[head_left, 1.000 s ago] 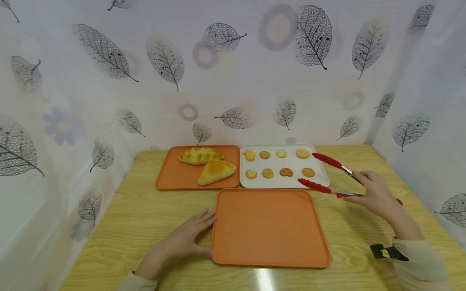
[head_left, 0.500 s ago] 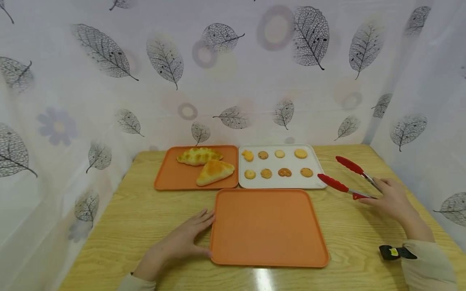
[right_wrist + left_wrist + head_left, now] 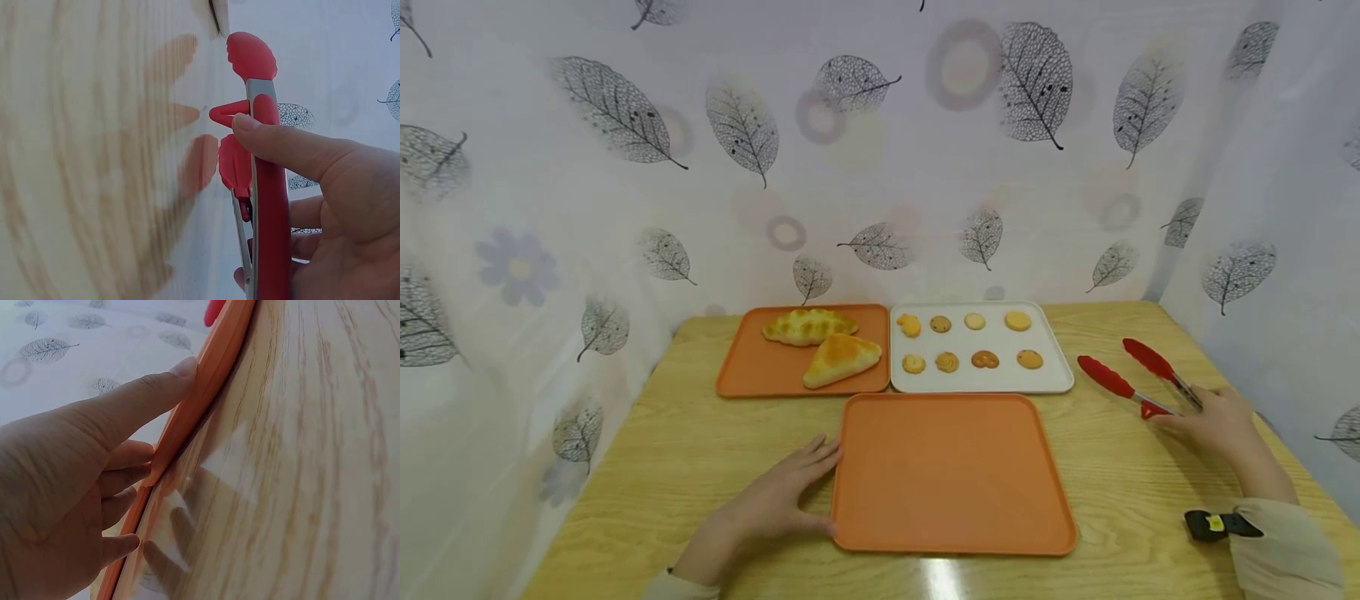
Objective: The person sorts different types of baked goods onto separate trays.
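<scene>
On the right of the head view, my right hand (image 3: pixel 1213 425) grips a pair of red-tipped metal tongs (image 3: pixel 1138 383), whose arms stand spread apart with nothing between the tips. The right wrist view shows my thumb along the red handle (image 3: pixel 272 212) and fingers curled behind it. My left hand (image 3: pixel 775 500) lies beside the front orange tray (image 3: pixel 955 475), thumb and straight fingertips touching its left edge. In the left wrist view the thumb (image 3: pixel 184 367) presses the tray's side wall (image 3: pixel 200 394). That tray bears nothing.
A white tray (image 3: pixel 1060 382) at the back holds several small cookies in two rows. Left of it, another orange tray (image 3: pixel 752 367) carries a braided bread (image 3: pixel 808 327) and a triangular bread (image 3: pixel 842 360). A leaf-patterned curtain (image 3: pixel 880 183) encloses the wooden table (image 3: pixel 655 450).
My right hand has carried the tongs rightward and toward me, from over the white tray's right side to the table beside it. The left hand keeps its place at the front tray.
</scene>
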`<state>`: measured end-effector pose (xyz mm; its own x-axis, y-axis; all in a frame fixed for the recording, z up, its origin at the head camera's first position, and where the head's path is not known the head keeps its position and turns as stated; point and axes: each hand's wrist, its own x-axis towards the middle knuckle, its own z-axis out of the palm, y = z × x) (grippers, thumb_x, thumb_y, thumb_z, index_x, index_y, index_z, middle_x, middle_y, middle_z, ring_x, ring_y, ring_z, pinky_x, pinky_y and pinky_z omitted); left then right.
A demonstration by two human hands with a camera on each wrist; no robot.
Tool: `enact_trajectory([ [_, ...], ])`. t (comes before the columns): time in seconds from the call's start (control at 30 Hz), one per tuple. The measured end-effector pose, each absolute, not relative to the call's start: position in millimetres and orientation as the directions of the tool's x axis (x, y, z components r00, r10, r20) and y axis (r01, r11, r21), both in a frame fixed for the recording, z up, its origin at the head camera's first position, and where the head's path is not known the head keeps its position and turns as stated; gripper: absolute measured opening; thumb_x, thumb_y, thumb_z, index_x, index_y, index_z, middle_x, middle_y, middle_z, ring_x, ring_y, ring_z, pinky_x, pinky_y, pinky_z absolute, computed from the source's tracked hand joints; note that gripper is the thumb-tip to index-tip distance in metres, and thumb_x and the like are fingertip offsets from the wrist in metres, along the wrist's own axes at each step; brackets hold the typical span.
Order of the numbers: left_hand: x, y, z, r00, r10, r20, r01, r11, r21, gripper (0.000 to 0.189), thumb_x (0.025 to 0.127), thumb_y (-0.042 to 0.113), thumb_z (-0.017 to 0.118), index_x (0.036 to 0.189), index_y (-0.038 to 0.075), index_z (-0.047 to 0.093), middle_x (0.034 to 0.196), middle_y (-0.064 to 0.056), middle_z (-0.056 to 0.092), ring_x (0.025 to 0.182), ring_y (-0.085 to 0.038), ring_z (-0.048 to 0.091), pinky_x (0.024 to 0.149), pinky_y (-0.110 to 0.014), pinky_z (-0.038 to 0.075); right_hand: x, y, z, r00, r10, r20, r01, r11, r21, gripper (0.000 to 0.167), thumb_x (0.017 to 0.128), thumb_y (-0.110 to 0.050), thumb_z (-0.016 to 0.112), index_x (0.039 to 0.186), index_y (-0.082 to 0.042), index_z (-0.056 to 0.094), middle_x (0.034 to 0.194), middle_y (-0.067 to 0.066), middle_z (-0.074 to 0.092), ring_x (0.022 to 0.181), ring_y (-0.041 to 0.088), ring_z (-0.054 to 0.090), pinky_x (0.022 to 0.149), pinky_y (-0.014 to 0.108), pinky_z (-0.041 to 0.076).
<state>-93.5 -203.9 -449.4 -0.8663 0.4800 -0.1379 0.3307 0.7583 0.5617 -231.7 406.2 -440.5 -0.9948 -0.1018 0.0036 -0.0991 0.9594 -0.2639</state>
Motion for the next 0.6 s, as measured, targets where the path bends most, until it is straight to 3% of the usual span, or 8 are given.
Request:
enact_trajectory([
  [0.43,-95.7,-203.7,-447.3,-0.866,0.486,-0.121,0.349,0.758,0.551,0.102,0.074,0.067,0.068,0.154,0.017,0.03,0.163,0.001,0.023,0.152,-0.03,0.015,0.116,-0.061,0.024,-230.2,412.0,-443.1,-0.994,-0.095,-0.05,-0.079,0.964,-0.253,0.106,0.084,-0.061,0.065,0.132,0.028,0.033,0.12,0.053,0.039,0.107,0.062,0.037,0.082,0.067,0.029],
  [0.6,-95.0,-204.8,-445.9,-0.865,0.491,-0.109,0.359,0.755,0.549,0.102,0.074,0.067,0.068,0.154,0.015,0.032,0.163,-0.001,0.024,0.151,-0.033,0.017,0.115,-0.062,0.025,-231.7,412.6,-442.2,-0.99,-0.12,-0.078,-0.096,0.96,-0.262,0.103,0.086,-0.058,0.064,0.134,0.028,0.032,0.122,0.054,0.038,0.107,0.064,0.038,0.085,0.071,0.033],
])
